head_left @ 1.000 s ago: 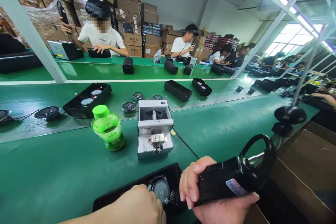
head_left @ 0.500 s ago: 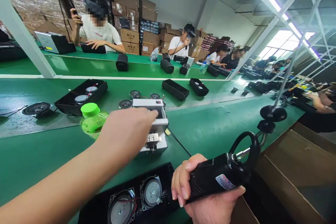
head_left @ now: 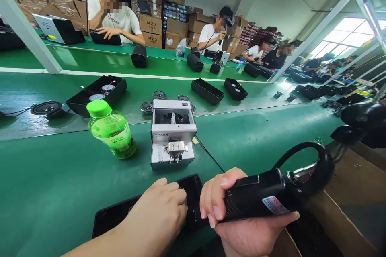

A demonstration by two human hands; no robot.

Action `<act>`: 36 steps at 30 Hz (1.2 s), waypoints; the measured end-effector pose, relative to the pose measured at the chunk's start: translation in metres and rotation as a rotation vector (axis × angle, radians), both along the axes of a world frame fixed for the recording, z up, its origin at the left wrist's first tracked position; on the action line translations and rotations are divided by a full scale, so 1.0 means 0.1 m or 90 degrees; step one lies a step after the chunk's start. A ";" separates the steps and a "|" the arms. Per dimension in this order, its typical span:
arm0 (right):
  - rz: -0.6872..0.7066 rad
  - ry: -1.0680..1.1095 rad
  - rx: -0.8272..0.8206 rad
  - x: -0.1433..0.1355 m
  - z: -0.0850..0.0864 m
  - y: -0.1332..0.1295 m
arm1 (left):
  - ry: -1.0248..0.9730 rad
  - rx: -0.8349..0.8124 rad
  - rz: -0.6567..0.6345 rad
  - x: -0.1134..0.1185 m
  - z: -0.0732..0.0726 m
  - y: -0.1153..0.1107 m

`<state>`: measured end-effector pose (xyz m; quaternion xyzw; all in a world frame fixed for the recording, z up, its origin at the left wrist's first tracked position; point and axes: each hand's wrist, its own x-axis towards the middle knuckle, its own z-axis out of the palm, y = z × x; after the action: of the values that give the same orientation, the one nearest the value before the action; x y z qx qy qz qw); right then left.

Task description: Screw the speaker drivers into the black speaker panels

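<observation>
My right hand (head_left: 250, 221) grips a black electric screwdriver (head_left: 256, 196), held almost level with its front end toward my left hand. A cable loops from its rear end. My left hand (head_left: 163, 209) is closed, knuckles up, over the black speaker housing (head_left: 114, 213) in front of me. Whatever its fingers pinch is hidden, and the hand covers most of the housing's inside. Behind the hands stands a grey and white screw feeder (head_left: 173, 134) with an open top tray and a metal front outlet.
Left of the feeder stands a green-capped bottle (head_left: 113, 132). Loose speakers (head_left: 46, 108) and open black housings (head_left: 96, 94) lie farther back. A cardboard box (head_left: 350, 200) is at my right. Co-workers sit across the green bench, beyond a white post (head_left: 33, 28).
My left hand has moved from the screw feeder down and toward me, over the speaker housing. The screwdriver has shifted slightly right in view, and the view has tilted lower.
</observation>
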<state>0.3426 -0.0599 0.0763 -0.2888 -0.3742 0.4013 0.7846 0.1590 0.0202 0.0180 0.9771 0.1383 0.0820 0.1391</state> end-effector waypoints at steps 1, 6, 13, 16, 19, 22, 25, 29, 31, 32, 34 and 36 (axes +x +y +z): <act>-0.007 -0.001 0.003 -0.01 0.01 0.00 | -0.001 -0.012 0.007 0.00 0.01 -0.01; -0.012 -0.008 0.027 0.03 0.05 -0.03 | -0.024 -0.084 0.063 -0.03 0.07 -0.03; 0.028 -0.005 0.052 0.19 0.18 -0.04 | -0.083 -0.200 0.069 -0.09 0.18 -0.04; 0.081 0.008 0.080 0.25 0.28 -0.05 | -0.137 -0.266 0.078 -0.15 0.27 -0.08; 0.134 0.022 0.101 0.31 0.36 -0.08 | -0.193 -0.321 0.092 -0.21 0.32 -0.15; 0.197 -0.004 0.095 0.40 0.42 -0.14 | -0.233 -0.361 0.080 -0.26 0.33 -0.20; 0.233 -0.025 0.085 0.43 0.46 -0.18 | -0.264 -0.387 0.065 -0.32 0.30 -0.24; 0.233 -0.004 0.088 0.25 0.50 -0.18 | -0.290 -0.405 0.054 -0.35 0.23 -0.26; 0.206 0.024 0.095 0.10 0.51 -0.16 | -0.310 -0.409 0.053 -0.34 0.20 -0.25; 0.187 0.032 0.098 0.02 0.51 -0.16 | -0.323 -0.412 0.055 -0.33 0.20 -0.25; 0.160 0.032 0.101 -0.08 0.52 -0.16 | -0.326 -0.424 0.069 -0.33 0.22 -0.24; 0.152 0.026 0.090 -0.10 0.52 -0.18 | -0.302 -0.418 0.063 -0.36 0.26 -0.25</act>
<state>0.3328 -0.0777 0.1284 -0.1778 -0.4169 0.4700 0.7574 0.1230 -0.0043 0.0444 0.8270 0.1680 0.2629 0.4677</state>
